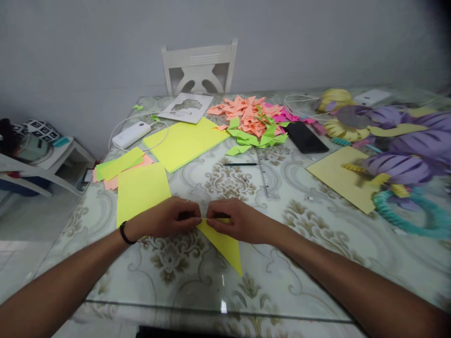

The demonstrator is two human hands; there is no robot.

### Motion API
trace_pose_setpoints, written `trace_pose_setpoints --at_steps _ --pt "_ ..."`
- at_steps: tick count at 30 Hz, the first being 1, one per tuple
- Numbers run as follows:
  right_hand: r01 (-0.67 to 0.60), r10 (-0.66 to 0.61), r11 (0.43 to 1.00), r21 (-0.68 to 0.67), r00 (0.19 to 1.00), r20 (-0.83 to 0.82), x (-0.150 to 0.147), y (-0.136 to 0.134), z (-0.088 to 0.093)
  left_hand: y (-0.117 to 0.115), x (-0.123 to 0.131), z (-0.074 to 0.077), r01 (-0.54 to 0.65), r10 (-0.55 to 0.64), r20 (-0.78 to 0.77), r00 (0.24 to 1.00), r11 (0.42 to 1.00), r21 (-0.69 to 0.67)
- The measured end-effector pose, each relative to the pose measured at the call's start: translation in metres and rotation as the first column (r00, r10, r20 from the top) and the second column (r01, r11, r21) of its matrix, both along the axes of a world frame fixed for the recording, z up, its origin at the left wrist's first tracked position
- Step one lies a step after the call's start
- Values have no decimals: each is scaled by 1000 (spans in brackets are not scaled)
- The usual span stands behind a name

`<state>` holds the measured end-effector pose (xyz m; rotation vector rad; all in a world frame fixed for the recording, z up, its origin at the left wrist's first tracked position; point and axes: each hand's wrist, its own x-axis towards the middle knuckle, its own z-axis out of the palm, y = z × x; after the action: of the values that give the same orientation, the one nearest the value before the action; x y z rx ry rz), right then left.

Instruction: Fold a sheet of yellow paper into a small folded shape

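Between my hands, near the front of the table, is a folded yellow paper [227,246] with a pointed lower corner. My left hand [172,217], with a black band at the wrist, pinches its left tip. Right beside it, my right hand [239,219] pinches the upper edge between thumb and fingers, covering part of the paper. A flat yellow sheet [141,190] lies just beyond my left hand. Behind it are narrow green strips [120,164] over peach paper pieces [114,183].
Farther back sit a yellow paper stack [186,141], a white power bank [131,135], a pile of folded paper pieces [253,117], and a black phone [306,137]. A pencil [240,164] and clear ruler [263,176] lie mid-table. Purple paper lanterns [396,168] crowd the right.
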<state>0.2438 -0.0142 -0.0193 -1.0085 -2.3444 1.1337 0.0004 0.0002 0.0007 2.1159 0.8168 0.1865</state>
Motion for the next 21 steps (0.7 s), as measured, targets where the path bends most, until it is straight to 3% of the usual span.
trace_pose_setpoints --at_steps 21 --pt "0 0 1000 -12 1000 -6 0 0 1 -1 0 2 -8 8 -13 1000 1000 5"
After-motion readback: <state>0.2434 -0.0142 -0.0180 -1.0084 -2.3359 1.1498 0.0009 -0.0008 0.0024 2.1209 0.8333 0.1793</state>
